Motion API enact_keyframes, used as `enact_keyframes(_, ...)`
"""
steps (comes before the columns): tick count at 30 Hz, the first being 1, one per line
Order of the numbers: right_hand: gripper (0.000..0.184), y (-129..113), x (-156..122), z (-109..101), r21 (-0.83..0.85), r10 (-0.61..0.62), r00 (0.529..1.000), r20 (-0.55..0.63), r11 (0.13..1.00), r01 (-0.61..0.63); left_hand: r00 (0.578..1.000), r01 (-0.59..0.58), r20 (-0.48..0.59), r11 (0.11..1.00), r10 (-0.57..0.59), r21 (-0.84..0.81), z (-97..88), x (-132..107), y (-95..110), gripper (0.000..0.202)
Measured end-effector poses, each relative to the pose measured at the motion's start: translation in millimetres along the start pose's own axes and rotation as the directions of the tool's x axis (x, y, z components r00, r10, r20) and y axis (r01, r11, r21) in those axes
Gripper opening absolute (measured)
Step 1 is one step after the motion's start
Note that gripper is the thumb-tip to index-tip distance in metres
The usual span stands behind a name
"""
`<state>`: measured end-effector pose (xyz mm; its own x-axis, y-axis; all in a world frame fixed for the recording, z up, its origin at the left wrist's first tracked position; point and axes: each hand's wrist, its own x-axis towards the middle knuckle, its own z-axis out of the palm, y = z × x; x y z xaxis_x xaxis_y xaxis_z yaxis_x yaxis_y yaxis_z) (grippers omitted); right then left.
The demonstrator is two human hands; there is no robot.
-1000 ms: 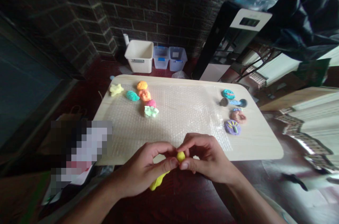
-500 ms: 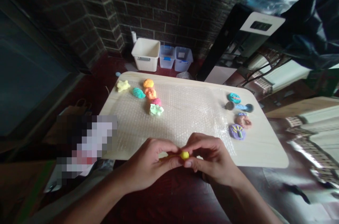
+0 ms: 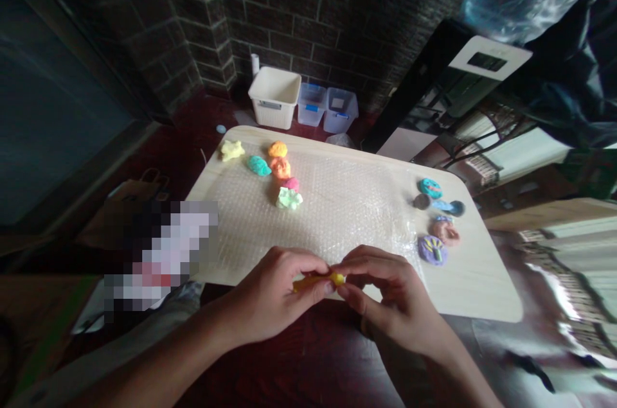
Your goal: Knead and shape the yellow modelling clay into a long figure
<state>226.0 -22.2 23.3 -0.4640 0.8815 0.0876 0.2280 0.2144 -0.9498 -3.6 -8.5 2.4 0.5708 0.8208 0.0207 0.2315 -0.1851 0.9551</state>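
One soft yellow clay-like lump [image 3: 339,279] is held, it seems, above the near edge of the pale wood-grain table [image 3: 482,286]: the left hand [image 3: 276,292] pinches it between thumb and fingers, the right hand [image 3: 393,292] meets its exposed end, gripping or merely touching, cannot tell; an uneven pull could tear it, a hard squeeze flatten it, a slackened pinch drop it past that edge. One purple clay-like disc with yellow stripes [image 3: 432,250] lies on the table's right part, liable to a knock should the right hand swing outward.
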Motion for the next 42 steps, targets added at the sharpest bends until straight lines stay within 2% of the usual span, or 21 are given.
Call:
enact_keyframes(4,0.022,4.9,0.2,1.0,-0.013,0.043,0.998,-0.048,0.999,-0.044,0.996,-0.069,-0.051,0.992,0.074,0.102,2.1,-1.0,-1.6,0.019)
enact_keyframes(8,0.023,10.6,1.3,3.6,0.007,0.033,0.998,-0.058,0.999,-0.033,0.988,-0.118,-0.071,0.971,0.135,0.206,2.8,-1.0,-2.7,0.022)
enact_keyframes(11,0.023,13.0,1.4,5.2,-0.012,0.026,0.997,-0.078,1.000,-0.027,0.987,-0.124,-0.067,0.957,0.146,0.264,3.8,-1.5,-5.5,0.023)
enact_keyframes(14,0.022,13.5,1.2,6.3,-0.049,0.034,0.995,-0.093,0.998,-0.039,0.988,-0.097,-0.090,0.962,0.124,0.255,4.2,-1.9,-7.9,0.019)
enact_keyframes(21,0.021,10.9,1.7,5.9,-0.069,0.019,0.998,-0.057,0.997,-0.023,0.999,0.034,-0.032,0.996,-0.032,0.079,0.8,0.3,-3.9,0.018)
enact_keyframes(25,0.024,9.7,0.6,4.8,-0.063,0.012,1.000,-0.022,0.998,-0.013,0.989,0.142,0.033,0.990,-0.142,0.005,-3.1,0.8,-3.0,0.030)
enact_keyframes(27,0.025,8.2,-0.3,4.5,-0.040,-0.005,1.000,0.001,0.999,0.005,0.964,0.244,0.127,0.966,-0.232,-0.084,-6.4,0.6,-4.4,0.036)
enact_keyframes(29,0.025,6.0,-0.7,4.4,-0.004,-0.017,1.000,0.019,1.000,0.017,0.921,0.351,0.250,0.914,-0.298,-0.205,-9.7,0.6,-6.8,0.043)
enact_keyframes(32,0.022,3.1,-0.3,4.8,0.050,-0.018,0.999,0.026,0.999,0.017,0.880,0.449,0.342,0.811,-0.328,-0.376,-12.3,1.5,-10.8,0.047)
enact_keyframes(37,0.020,3.8,0.5,7.3,0.115,-0.010,0.999,0.032,0.993,0.006,0.854,0.511,0.390,0.693,-0.344,-0.508,-10.4,3.4,-14.7,0.045)
enact_keyframes(39,0.020,4.8,0.5,7.7,0.148,-0.001,1.000,0.018,0.989,-0.001,0.863,0.497,0.372,0.701,-0.341,-0.512,-9.1,3.4,-13.4,0.042)
enact_keyframes(42,0.023,5.0,1.0,7.0,0.170,0.029,0.999,-0.019,0.985,-0.026,0.912,0.400,0.299,0.778,-0.282,-0.485,-6.3,2.7,-8.5,0.034)
